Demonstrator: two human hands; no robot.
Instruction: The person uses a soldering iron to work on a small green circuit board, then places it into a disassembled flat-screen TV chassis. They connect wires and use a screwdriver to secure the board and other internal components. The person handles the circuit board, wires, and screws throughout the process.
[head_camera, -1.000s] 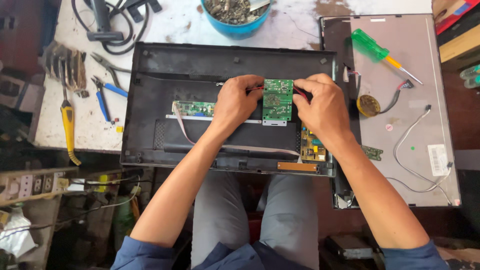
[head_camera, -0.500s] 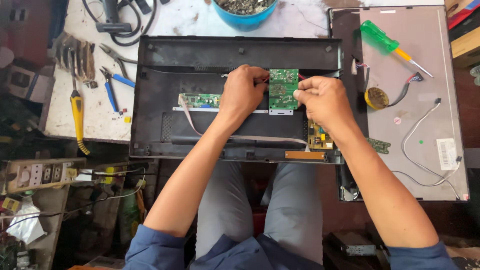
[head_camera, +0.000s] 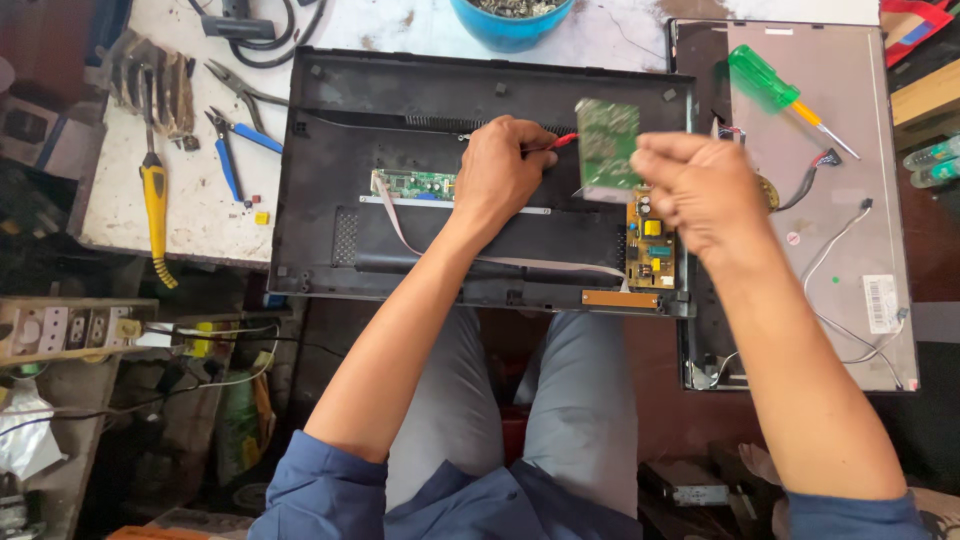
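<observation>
Right hand (head_camera: 700, 195) is pinched on a small green circuit board (head_camera: 606, 140), lifted above the open black monitor shell (head_camera: 330, 150). Left hand (head_camera: 505, 170) is closed on the red wire (head_camera: 562, 142) running to it. Board looks light, stiff and fragile, so I'd grip the edges only. Count: three boards in all, two still in the shell; one green-handled screwdriver (head_camera: 765, 82) on the desk (head_camera: 200, 215).

Green circuit board (head_camera: 607, 148) motion-blurred, parts unreadable; blue bowl (head_camera: 512, 20) cut off by top edge; right hand's (head_camera: 700, 190) fingertips hidden.
</observation>
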